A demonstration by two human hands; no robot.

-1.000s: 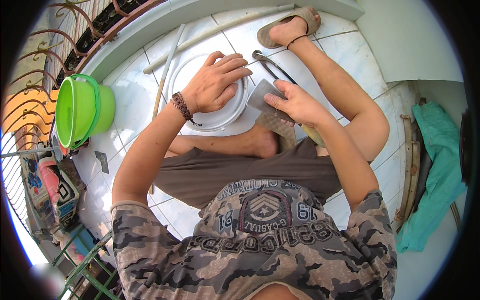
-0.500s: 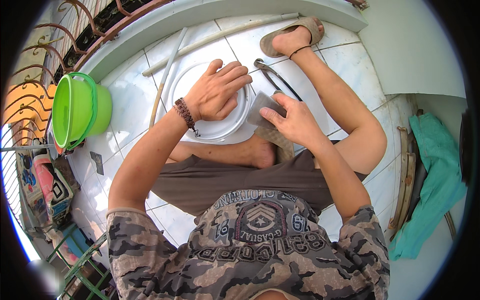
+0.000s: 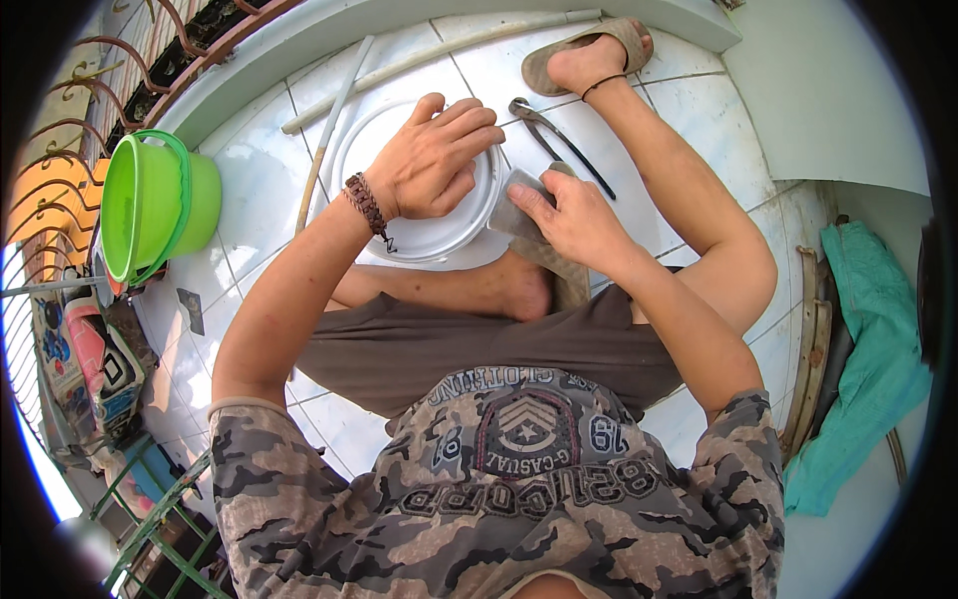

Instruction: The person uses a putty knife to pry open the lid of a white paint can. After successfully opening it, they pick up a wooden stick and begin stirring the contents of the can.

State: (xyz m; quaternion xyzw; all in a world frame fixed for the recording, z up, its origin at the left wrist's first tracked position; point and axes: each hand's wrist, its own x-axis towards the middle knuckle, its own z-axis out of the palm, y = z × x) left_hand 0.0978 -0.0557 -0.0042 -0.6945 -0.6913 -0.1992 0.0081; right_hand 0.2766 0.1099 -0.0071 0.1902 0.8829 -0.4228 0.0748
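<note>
My left hand (image 3: pixel 434 165) hovers over a white round plastic lid or shallow pail (image 3: pixel 374 135) on the floor, with a braided bracelet on its wrist. Its fingers are curled inward, and whatever they may hold is hidden. To the right of the white rim, my right hand (image 3: pixel 579 222) grips a grey flat rectangular pad (image 3: pixel 514 212), thumb on top. The pad tilts beside the rim, above my folded leg. Beyond that hand lies a pair of dark long-handled pincers (image 3: pixel 564 148), apart from both hands.
A pale pipe (image 3: pixel 429 65) and a thin wooden-ended stick (image 3: pixel 324 150) lie across the tiles beyond the lid. To the left stands a green bucket (image 3: pixel 165 205) by curled railings. My sandalled foot (image 3: pixel 589 65) is at far right; a teal cloth (image 3: pixel 863 339) hangs at right.
My right hand has tipped the grey pad flatter and drawn it a little toward my folded leg. The left hand keeps nearly the same curled pose over the lid.
</note>
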